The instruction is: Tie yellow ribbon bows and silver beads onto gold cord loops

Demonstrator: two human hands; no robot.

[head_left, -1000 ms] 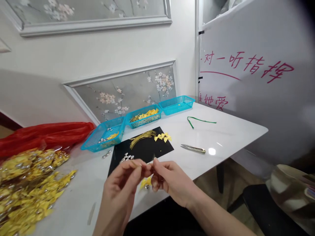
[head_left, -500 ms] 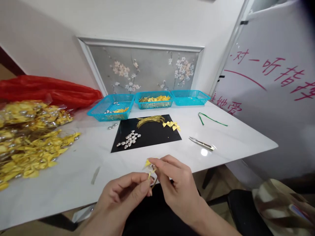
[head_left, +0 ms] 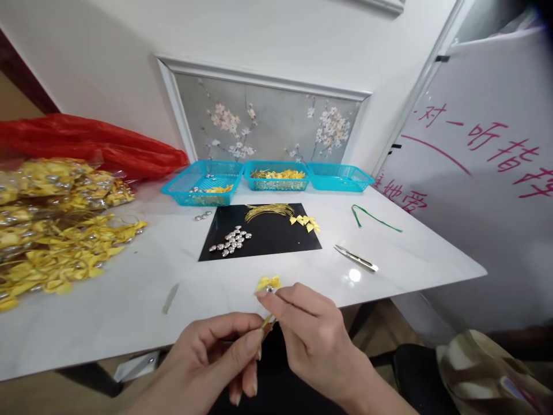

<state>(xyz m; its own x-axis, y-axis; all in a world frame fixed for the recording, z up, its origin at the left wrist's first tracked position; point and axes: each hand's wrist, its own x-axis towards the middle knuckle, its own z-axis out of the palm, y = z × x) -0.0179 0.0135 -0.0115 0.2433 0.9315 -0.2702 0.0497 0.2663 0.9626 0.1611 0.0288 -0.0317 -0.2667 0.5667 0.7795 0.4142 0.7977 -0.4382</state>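
Note:
Near the table's front edge, my left hand [head_left: 224, 351] pinches a thin gold wire stem [head_left: 266, 323] between thumb and forefinger. My right hand [head_left: 313, 331] is closed at the top of that stem, its fingertips against a yellow ribbon bow [head_left: 268, 282] with a silver bead [head_left: 270, 289] at its centre. Beyond the hands lies a black mat [head_left: 268, 245]. On it are several silver beads [head_left: 233, 241], a bundle of gold wires [head_left: 268, 211] and several small yellow bows [head_left: 306, 222].
Three blue baskets [head_left: 199, 199] stand along the wall; the middle one holds yellow pieces. Thread snips [head_left: 356, 258] and a green ribbon [head_left: 378, 219] lie right of the mat. A large pile of finished-looking yellow flowers [head_left: 64, 242] and a red bag [head_left: 103, 147] cover the left side.
The bow has turned so its bead and both loops show above my right fingertips. My left hand's lower fingers have loosened downward. The camera view has tilted slightly.

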